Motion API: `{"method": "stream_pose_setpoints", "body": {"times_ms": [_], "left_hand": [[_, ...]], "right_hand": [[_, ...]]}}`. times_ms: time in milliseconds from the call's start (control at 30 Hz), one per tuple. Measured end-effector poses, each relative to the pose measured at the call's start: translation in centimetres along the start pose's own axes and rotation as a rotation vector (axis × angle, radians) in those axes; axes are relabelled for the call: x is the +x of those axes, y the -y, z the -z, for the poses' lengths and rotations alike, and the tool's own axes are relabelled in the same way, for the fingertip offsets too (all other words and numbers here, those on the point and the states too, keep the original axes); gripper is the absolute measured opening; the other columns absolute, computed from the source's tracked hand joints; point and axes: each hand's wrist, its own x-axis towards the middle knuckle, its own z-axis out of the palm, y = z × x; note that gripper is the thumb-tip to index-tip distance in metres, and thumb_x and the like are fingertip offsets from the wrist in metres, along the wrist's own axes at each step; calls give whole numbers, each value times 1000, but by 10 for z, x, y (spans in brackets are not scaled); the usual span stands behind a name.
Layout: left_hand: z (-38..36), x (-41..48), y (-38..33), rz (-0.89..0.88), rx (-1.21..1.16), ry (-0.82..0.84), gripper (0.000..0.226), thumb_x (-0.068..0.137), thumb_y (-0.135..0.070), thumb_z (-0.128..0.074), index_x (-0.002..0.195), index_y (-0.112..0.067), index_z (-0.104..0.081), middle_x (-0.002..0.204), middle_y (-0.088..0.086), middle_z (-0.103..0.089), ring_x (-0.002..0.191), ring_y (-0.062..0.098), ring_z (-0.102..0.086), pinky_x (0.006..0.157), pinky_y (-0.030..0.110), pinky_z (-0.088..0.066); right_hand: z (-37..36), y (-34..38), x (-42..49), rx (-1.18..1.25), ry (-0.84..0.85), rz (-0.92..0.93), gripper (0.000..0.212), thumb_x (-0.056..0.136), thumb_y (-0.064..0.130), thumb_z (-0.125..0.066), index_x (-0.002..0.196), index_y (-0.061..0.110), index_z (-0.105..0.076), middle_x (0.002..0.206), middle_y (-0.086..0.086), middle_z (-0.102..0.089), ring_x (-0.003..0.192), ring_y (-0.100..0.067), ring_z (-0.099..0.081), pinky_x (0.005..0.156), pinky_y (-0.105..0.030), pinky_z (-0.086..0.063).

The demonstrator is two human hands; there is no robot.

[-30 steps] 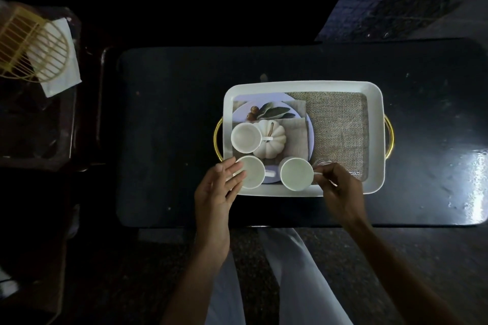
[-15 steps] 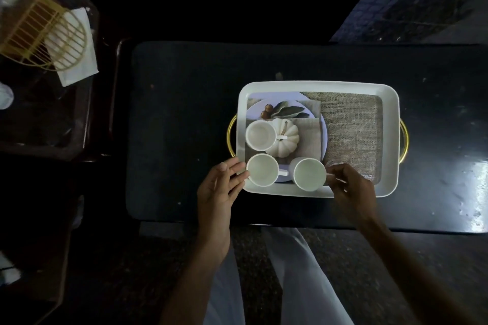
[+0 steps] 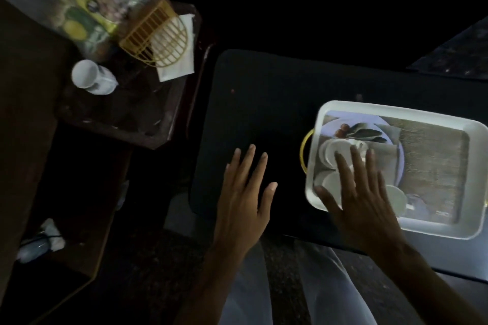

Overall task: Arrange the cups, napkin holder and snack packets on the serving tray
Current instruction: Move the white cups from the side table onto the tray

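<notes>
- The serving tray [image 3: 396, 111] lies at the right of the dark table [image 3: 264, 100], and three white cups [image 3: 330, 182] stand in its left part.
- A fourth cup [image 3: 87, 75], the yellow wire napkin holder [image 3: 155, 34] with a napkin [image 3: 179, 68], and the snack packets [image 3: 87, 5] are on the side table [image 3: 118, 119], not yet on the tray.
- We judge the cups fragile and smooth, best taken by the handle. The holder looks light and stiff, the packets soft.
- The print on the packets is too blurred for us to read.
- The left hand [image 3: 243, 198] is flat over the table and the right hand [image 3: 361, 200] is spread over the tray's near-left corner. Both hold nothing.
</notes>
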Motion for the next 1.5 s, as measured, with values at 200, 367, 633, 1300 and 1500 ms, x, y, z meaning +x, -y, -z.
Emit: {"method": "stream_pose_setpoints", "body": {"times_ms": [200, 367, 633, 1300, 1500], "left_hand": [[47, 7, 61, 7, 278, 12, 68, 102, -56, -31, 158, -18, -29, 169, 9, -15, 157, 31, -9, 124, 58, -19], [101, 19, 124, 147, 238, -119, 67, 102, -54, -36, 158, -18, -28, 169, 9, -14, 158, 30, -7, 123, 58, -21], [184, 70, 230, 295, 68, -284, 63, 104, -40, -44, 158, -12, -29, 169, 8, -18, 157, 26, -13, 124, 35, -18], [233, 175, 284, 508, -123, -428, 22, 95, -19, -60, 100, -5, -76, 98, 14, -78, 93, 29, -72, 77, 25, -48], [227, 154, 276, 609, -416, -485, 22, 87, -15, -67, 105, -7, -77, 97, 11, -78, 86, 22, -76, 79, 43, -64]], "right_hand": [[-24, 100, 39, -113, -1, 62, 86, 89, 69, -27, 154, 14, -24, 163, -16, -13, 152, -36, -6, 117, -60, -23], [-45, 188, 80, -110, -10, 171, 86, 90, 70, -27, 156, 16, -15, 164, -14, -8, 152, -33, 2, 119, -58, -19], [-59, 313, 144, -31, 36, 358, 88, 91, 72, -25, 157, 20, 1, 165, -12, 2, 152, -27, 11, 122, -49, -8], [-81, 421, 214, 802, -34, 201, 44, 94, 11, -60, 136, 0, -52, 124, -14, -68, 116, -22, -64, 97, -34, -52], [-73, 411, 202, 918, -135, 142, 27, 95, 18, -62, 120, 8, -66, 102, 3, -73, 85, 18, -59, 69, 7, -38]]}}
